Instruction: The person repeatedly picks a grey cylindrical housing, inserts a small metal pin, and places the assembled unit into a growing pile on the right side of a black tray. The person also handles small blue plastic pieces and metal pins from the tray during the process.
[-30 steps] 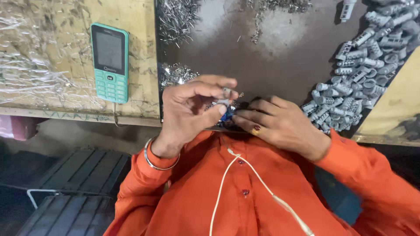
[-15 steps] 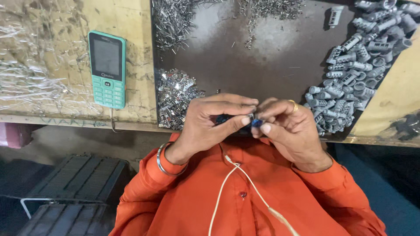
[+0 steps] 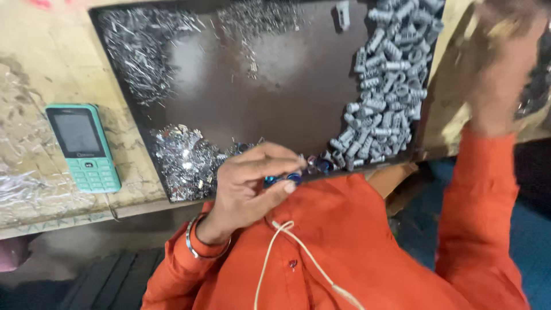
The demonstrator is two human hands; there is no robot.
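Starting at my far left, a teal push-button phone (image 3: 84, 147) lies flat on the worn wooden worktop (image 3: 34, 86), its long axis running away from me, well apart from anything I hold. Just right of it begins the dark tray (image 3: 258, 103), with thin metal pins (image 3: 140, 54) heaped in its far left corner and a pile of shiny metal clips (image 3: 183, 161) in its near left corner.

My left hand (image 3: 249, 183) hovers over the tray's near edge, right beside those clips, with a metal bangle (image 3: 201, 244) on the wrist. Its fingers are clenched around a small blue part (image 3: 281, 179), pinched between thumb and forefinger; the part's long axis lies roughly left to right, its free end toward my right side. A few more blue pieces (image 3: 318, 165) sit on the tray edge just right of my fingertips.

Farther right, grey plastic plugs (image 3: 381, 92) are heaped along the tray's right side, running from the near edge to the far corner. My right hand (image 3: 499, 63) is raised beyond the tray's right rim, well apart from the blue part and badly blurred; I cannot tell whether it is clenched or released, or holds anything. So the left hand is much the nearer, and only the plug heap lies between the two hands. A white cord (image 3: 287, 252) hangs down my orange shirt (image 3: 356, 247).
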